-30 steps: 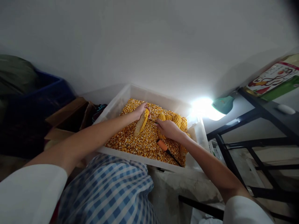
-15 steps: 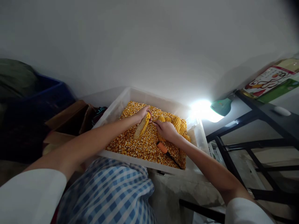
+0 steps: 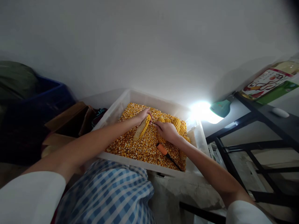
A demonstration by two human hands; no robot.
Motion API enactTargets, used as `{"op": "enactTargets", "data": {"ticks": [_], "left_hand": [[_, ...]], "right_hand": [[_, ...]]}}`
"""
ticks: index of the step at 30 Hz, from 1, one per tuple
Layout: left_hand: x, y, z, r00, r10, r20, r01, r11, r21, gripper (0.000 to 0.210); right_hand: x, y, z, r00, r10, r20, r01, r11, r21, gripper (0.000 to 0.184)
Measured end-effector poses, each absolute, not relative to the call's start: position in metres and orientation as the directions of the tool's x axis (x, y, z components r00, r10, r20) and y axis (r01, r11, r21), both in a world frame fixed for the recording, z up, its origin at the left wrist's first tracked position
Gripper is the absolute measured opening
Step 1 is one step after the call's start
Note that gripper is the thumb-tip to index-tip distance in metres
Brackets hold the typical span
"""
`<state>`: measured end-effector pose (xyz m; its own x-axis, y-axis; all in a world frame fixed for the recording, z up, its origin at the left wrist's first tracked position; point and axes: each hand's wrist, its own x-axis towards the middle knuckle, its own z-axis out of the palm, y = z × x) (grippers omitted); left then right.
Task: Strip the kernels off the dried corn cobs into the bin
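Observation:
My left hand (image 3: 145,115) is closed around the upper end of a corn cob (image 3: 142,128), which is partly bare and partly covered with yellow kernels. My right hand (image 3: 166,129) grips a thin, dark pointed tool (image 3: 153,123); its tip is at the cob near my left fingers, and its handle is hidden in my palm. Both hands are over loose corn kernels (image 3: 130,152) in a translucent plastic bin (image 3: 113,113). Several unstripped cobs (image 3: 178,125) lie beyond and beside my right hand. An orange-handled tool with a black shaft (image 3: 162,149) rests on the kernels.
A lit lamp with a green housing (image 3: 220,108) hangs by the bin's right end, near a black metal rack (image 3: 247,116). At left are an open cardboard box (image 3: 63,119) and a blue crate (image 3: 50,93). A wall rises behind the bin.
The view has shifted slightly. My hands stay at the cob, with the tool's tip a little farther right of it than before. The orange-handled tool lies where it was.

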<state>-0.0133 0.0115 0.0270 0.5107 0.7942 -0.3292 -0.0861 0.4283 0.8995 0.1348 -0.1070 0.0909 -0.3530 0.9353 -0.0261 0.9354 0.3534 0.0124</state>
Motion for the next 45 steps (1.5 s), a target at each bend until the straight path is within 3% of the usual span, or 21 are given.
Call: {"op": "enactTargets", "data": {"ticks": [13,19,28,35,42,45], "left_hand": [[-0.007,-0.002,0.030,0.493,0.828,-0.269,-0.043,0.331,0.943,0.047],[-0.002,-0.016,0.039,0.448,0.883,-0.140,0.070,0.122,0.990,0.052],[0.003,-0.020,0.040,0.640,0.765,-0.073,0.172,-0.050,0.984,0.059],[0.001,-0.025,0.048,0.711,0.669,-0.216,0.205,0.096,0.974,0.060],[-0.010,-0.013,0.053,0.583,0.768,-0.264,0.085,0.266,0.960,0.054],[-0.011,-0.006,0.042,0.473,0.861,-0.187,0.037,0.193,0.980,0.041]], "right_hand": [[0.133,-0.111,0.092,-0.429,0.901,-0.062,0.898,0.433,0.081,0.040],[0.135,-0.110,0.095,-0.459,0.882,-0.107,0.874,0.470,0.124,0.041],[0.152,-0.104,0.110,-0.621,0.780,-0.083,0.784,0.620,-0.040,0.035],[0.158,-0.096,0.107,-0.651,0.753,-0.091,0.756,0.635,-0.159,0.034],[0.160,-0.093,0.103,-0.595,0.802,-0.042,0.800,0.587,-0.127,0.040],[0.159,-0.092,0.097,-0.562,0.826,-0.052,0.825,0.555,-0.106,0.040]]}}
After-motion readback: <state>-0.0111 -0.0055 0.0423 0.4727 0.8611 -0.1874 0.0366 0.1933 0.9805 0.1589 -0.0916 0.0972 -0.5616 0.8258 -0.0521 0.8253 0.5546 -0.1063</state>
